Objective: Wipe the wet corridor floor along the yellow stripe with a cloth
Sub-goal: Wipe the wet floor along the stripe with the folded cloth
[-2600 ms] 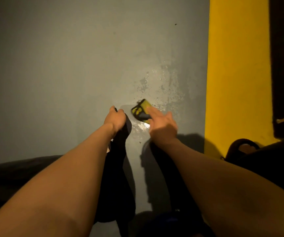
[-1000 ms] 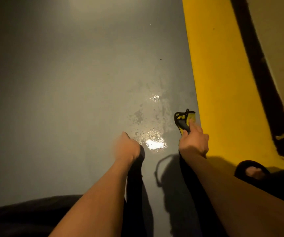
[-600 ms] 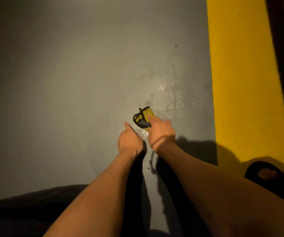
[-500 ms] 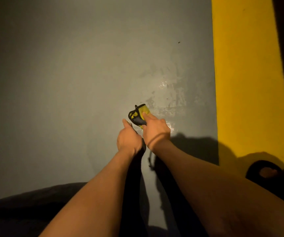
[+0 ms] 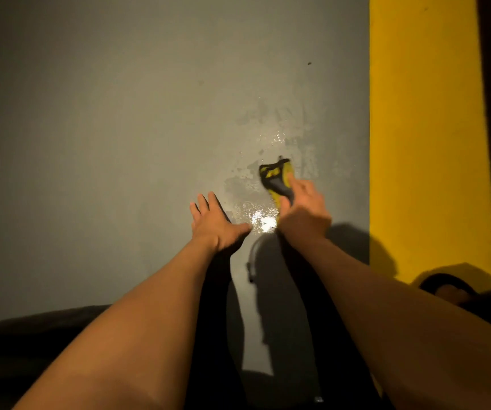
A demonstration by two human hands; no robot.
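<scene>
Mid-wipe: the right hand [image 5: 305,213] grips the cloth [image 5: 277,180] on the wet floor [image 5: 256,199] near the stripe [image 5: 422,128] (left hand [image 5: 214,223] spread, empty); next stroke should probably cover the glistening patch.

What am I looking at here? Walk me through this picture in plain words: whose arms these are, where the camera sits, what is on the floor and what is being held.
There is no machine here. The picture comes from a wide-angle camera worn on a person's head, looking forward and down, so the two bare arms reaching out from the bottom edge are the wearer's own.

The surface is a grey corridor floor with a broad yellow stripe running along its right side. In the middle lies a wet patch that shines under the light.

The right hand presses a small yellow and black cloth onto the floor in the wet area, short of the stripe. The left hand holds nothing; its fingers are spread over the floor beside the patch. Whether it touches the floor is hard to tell.

Dark shapes along the bottom edge are probably the person's clothing.
</scene>
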